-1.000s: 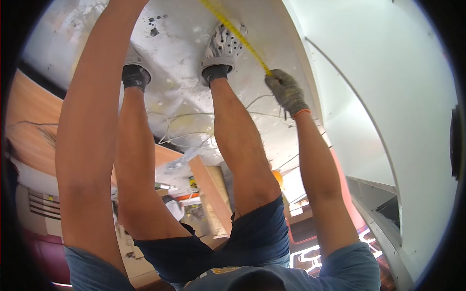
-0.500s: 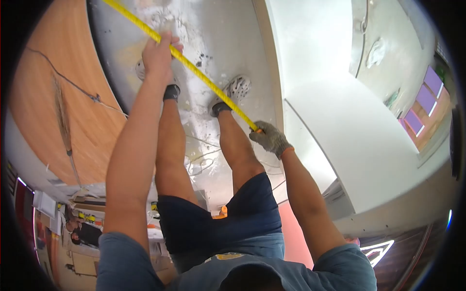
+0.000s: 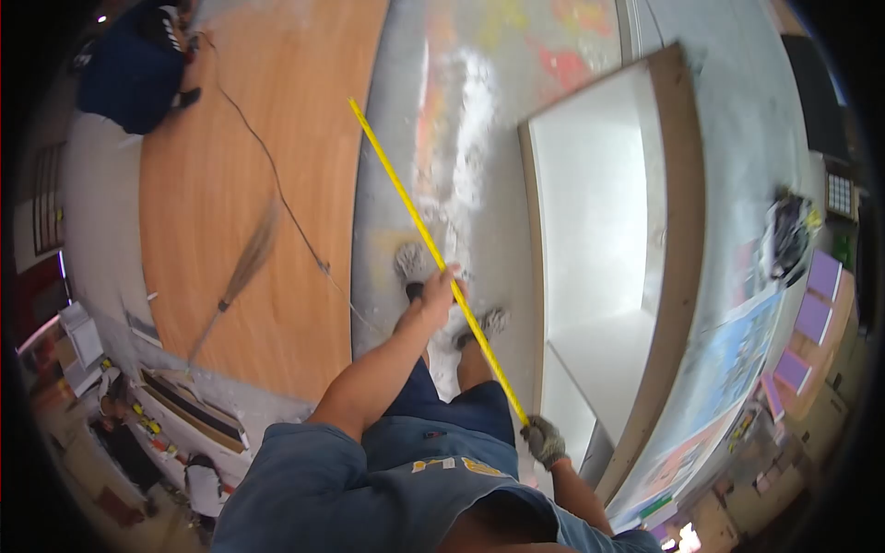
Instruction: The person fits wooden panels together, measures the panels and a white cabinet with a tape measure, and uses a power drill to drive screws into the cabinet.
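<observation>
A yellow tape measure (image 3: 411,208) runs out as a long straight blade over the floor, its free end lying above the edge of the plywood sheet. My bare left hand (image 3: 441,293) grips the blade partway along, above my shoes. Lower right, my right hand (image 3: 544,442) wears a grey knitted glove and is closed round the near end of the tape; the case is hidden in it. Just right of the tape stands a white open-fronted cabinet box (image 3: 595,230) with bare board edges.
A large plywood sheet (image 3: 286,138) lies to the left, with a broom (image 3: 247,260) and a dark cable (image 3: 267,152) on it. A person in dark clothes (image 3: 134,69) crouches at its far left corner. Purple panels (image 3: 814,313) and a bundled black bag (image 3: 786,235) are at right.
The view has shifted, bringing the tape's free end, more plywood and the crouching person into sight. Both hands sit lower in the picture, still on the tape, which slants more steeply.
</observation>
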The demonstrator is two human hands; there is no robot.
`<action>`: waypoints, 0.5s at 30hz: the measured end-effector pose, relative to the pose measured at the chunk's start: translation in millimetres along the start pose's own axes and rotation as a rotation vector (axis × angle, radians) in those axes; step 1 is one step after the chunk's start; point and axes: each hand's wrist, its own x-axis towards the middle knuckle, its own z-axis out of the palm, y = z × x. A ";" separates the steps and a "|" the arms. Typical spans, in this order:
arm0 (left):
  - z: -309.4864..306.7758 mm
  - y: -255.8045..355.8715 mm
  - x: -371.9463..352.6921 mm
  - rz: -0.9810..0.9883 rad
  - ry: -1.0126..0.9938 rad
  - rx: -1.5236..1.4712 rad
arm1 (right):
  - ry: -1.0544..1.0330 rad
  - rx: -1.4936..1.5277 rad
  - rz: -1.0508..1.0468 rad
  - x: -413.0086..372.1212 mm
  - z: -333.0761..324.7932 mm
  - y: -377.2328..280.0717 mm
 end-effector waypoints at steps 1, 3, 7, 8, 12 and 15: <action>3.1 9.7 -12.9 -0.038 -0.010 0.036 | -0.001 -0.048 0.006 -16.5 -7.6 -13.3; 15.8 38.9 -48.2 -0.073 0.018 0.007 | 0.073 -0.013 -0.028 -50.9 -14.9 -36.3; 33.9 136.3 -88.3 -0.018 0.005 -0.048 | 0.097 0.019 0.019 -82.1 -46.9 -110.3; 38.9 160.1 -94.1 -0.015 -0.007 -0.108 | 0.145 -0.009 0.044 -85.1 -54.6 -127.0; 57.7 258.5 -84.0 0.185 -0.085 -0.265 | 0.122 0.338 0.093 -99.2 -92.4 -232.4; 86.1 327.5 -73.0 0.324 -0.126 -0.307 | 0.229 0.352 0.018 -39.9 -93.2 -227.4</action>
